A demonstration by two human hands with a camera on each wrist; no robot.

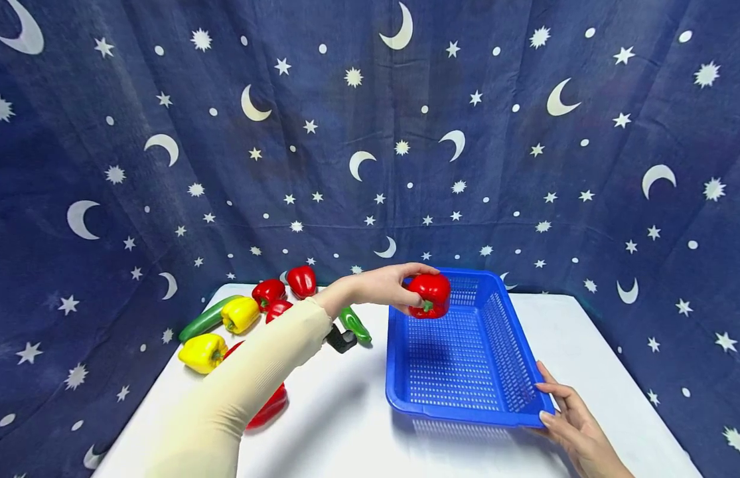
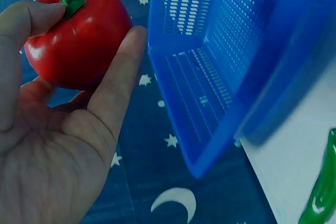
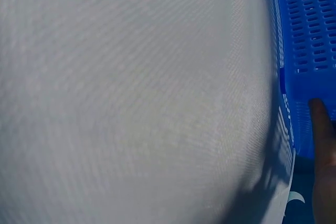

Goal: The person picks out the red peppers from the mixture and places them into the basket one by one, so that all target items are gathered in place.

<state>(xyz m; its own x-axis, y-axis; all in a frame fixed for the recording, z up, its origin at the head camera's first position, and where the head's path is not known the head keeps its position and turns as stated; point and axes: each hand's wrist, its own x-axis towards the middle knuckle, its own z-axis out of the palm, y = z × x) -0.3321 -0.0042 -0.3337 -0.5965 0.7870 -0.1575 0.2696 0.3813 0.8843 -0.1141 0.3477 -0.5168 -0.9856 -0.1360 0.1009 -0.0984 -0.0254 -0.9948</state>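
Observation:
My left hand [image 1: 381, 284] holds a red bell pepper [image 1: 432, 296] over the far left part of a blue plastic basket [image 1: 465, 418]. In the left wrist view the thumb presses beside the green stem of the bell pepper [image 2: 86, 40], and the fingers reach round its underside. Only perforated floor and walls show inside the basket. At the basket's near right corner my right hand [image 1: 575, 425] grips the rim, thumb on the near side and fingers along the right wall. One finger of it [image 3: 321, 129] shows against the blue wall in the right wrist view.
Left on the white table [image 1: 322, 431] lie several red bell peppers [image 1: 301, 281], two yellow bell peppers [image 1: 241, 314], a cucumber [image 1: 210, 318] and a long green pepper [image 1: 354, 324]. The left sleeve covers part of this group. A dark blue star-patterned curtain [image 1: 322, 166] stands behind the table.

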